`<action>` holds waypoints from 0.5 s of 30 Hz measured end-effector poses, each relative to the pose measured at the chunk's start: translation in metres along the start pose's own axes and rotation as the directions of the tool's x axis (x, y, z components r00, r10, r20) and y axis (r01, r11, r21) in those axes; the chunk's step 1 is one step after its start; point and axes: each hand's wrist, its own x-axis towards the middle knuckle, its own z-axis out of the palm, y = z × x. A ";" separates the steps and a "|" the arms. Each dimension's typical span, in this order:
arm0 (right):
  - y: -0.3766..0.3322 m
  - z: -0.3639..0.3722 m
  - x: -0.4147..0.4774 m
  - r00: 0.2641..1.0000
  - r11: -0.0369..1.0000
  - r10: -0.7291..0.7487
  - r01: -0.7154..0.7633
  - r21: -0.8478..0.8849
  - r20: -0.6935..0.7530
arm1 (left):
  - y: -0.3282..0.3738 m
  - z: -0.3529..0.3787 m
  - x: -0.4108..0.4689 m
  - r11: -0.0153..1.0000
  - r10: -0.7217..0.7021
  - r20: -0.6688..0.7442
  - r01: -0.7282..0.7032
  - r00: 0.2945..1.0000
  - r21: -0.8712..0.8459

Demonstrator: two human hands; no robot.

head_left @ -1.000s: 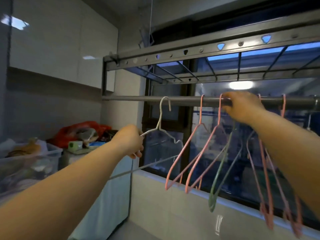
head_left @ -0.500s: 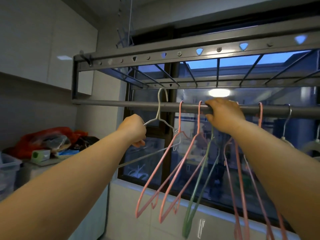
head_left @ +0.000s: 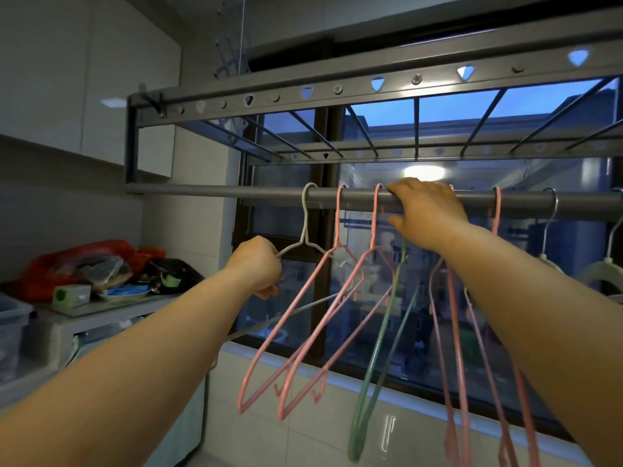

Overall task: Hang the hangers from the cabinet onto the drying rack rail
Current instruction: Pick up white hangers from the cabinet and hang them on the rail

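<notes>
A grey drying rack rail [head_left: 209, 190] runs across the view under a grey rack frame [head_left: 337, 91]. My left hand [head_left: 258, 264] grips the shoulder of a white wire hanger [head_left: 306, 227], whose hook sits over the rail. To its right hang two pink hangers [head_left: 303, 318], a green hanger [head_left: 381, 342] and more pink hangers [head_left: 451, 332]. My right hand [head_left: 423, 210] is closed over the rail above the green hanger, whose hook it hides.
Two white hangers with metal hooks [head_left: 553, 224] hang at the rail's far right. A counter [head_left: 101, 308] at the left holds a red bag [head_left: 111, 251], a black bag [head_left: 175, 271] and a green box [head_left: 70, 294]. A window [head_left: 421, 298] lies behind the rail.
The white hanger's hook has gone from just below and in front of the rail to over it. The view has shifted, and my right hand stays on the rail.
</notes>
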 end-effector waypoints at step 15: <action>-0.004 -0.043 -0.063 0.996 0.996 0.082 -0.081 0.030 -0.023 | 0.034 -0.030 -0.069 0.902 0.414 -0.182 -0.428 0.892 -0.050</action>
